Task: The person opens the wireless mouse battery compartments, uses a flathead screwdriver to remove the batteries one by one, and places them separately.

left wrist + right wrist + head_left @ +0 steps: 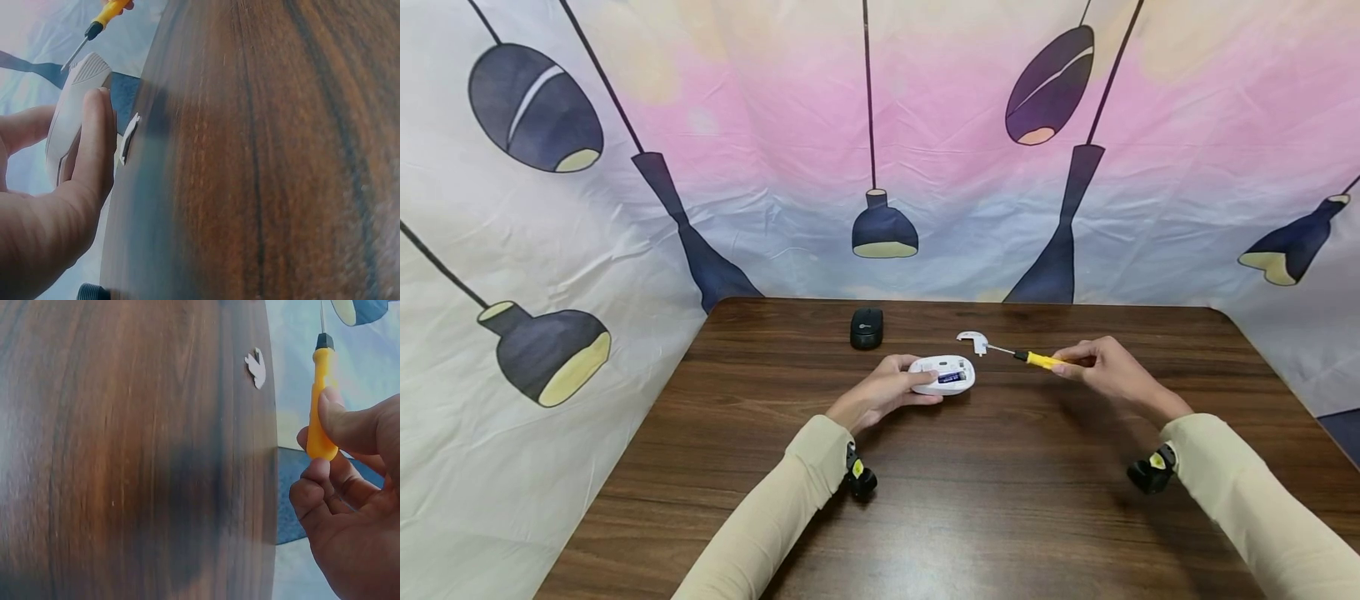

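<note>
In the head view my left hand grips a white computer mouse, underside up, thumb across it. A dark blue battery lies in its uncovered compartment. From the left wrist view, the white mouse is seen edge-on between thumb and fingers. My right hand pinches the yellow handle of a screwdriver, its shaft pointing left toward the mouse. The right wrist view has the screwdriver between thumb and fingers. A white battery cover lies on the table beyond the mouse, near the screwdriver's tip.
A black computer mouse rests near the back edge of the brown wooden table. Behind the table hangs a cloth printed with lamps, and it also covers the left side. Each wrist carries a small black camera.
</note>
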`<state>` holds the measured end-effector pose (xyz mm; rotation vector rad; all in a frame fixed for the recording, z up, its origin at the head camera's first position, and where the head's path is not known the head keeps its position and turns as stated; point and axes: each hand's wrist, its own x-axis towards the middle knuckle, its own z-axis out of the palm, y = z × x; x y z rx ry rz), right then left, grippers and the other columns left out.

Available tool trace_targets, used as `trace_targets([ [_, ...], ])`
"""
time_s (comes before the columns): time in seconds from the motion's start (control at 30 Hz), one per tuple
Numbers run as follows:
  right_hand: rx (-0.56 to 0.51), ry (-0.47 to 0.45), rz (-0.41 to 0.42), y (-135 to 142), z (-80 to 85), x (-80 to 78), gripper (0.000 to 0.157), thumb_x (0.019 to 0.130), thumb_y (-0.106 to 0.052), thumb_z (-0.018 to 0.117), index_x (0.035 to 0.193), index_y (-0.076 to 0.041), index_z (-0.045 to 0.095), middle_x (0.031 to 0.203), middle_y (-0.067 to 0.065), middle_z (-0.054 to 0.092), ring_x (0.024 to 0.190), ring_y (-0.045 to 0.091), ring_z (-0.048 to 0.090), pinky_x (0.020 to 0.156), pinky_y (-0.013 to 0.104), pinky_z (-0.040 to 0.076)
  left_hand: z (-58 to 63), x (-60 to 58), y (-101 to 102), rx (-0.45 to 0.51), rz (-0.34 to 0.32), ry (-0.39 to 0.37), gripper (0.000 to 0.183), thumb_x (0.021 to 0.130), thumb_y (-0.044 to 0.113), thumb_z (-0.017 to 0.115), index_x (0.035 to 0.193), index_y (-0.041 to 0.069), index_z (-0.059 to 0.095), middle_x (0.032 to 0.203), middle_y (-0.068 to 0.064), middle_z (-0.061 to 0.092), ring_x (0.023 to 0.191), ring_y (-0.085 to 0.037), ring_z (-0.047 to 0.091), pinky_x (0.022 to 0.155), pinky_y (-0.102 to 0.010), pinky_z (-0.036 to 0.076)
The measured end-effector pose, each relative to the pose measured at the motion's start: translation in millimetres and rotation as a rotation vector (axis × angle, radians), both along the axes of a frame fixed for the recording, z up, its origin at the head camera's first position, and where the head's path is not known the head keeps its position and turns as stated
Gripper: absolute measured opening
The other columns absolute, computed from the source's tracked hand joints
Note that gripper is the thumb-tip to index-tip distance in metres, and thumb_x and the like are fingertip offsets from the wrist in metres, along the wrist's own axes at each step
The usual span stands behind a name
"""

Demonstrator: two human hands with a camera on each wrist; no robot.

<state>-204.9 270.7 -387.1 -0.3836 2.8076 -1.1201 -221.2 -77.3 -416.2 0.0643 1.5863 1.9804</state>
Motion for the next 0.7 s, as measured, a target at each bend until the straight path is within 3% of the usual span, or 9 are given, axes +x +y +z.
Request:
trace_targets([
  [0.2, 0.044, -0.016, -0.047, 9, 2.0, 2.3, 0.036, 0.099, -0.027, 0.069, 0.120, 0.002, 0.072, 0.115, 0.021, 0.068, 0.078, 0.022, 0.051, 0.058, 0.027, 0.041, 0.2, 1.1, 1, -0.005, -0.001, 0.008, 0.045, 0.101, -0.002, 0.058, 0.142, -0.012, 0.041, 0.133, -0.028, 0.050, 0.111, -0.032, 0.064, 0.095, -0.040, 0.060],
  [0.43, 0.033, -0.058, -0.081, 18, 1.7, 3.5, 0.042, 0.100, -0.026, 0.068, 0.123, 0.009, 0.067, 0.094, 0.018, 0.071, 0.069, 0.026, 0.061, 0.051, 0.031, 0.053, 0.1, 1.8, 0, -0.003, 0.002, 0.005, 0.045, 0.101, -0.003, 0.059, 0.141, -0.012, 0.042, 0.134, -0.027, 0.050, 0.112, -0.032, 0.063, 0.097, -0.043, 0.058],
  [0.7, 0.024, -0.068, -0.099, 28, -5.6, 3.6, 0.035, 0.099, -0.014, 0.065, 0.119, 0.014, 0.064, 0.090, 0.019, 0.071, 0.069, 0.026, 0.069, 0.058, 0.036, 0.063, -0.1, 3.0, 1, 0.005, 0.000, 0.015, 0.044, 0.101, -0.002, 0.059, 0.140, -0.013, 0.043, 0.133, -0.028, 0.052, 0.112, -0.031, 0.063, 0.096, -0.041, 0.059],
])
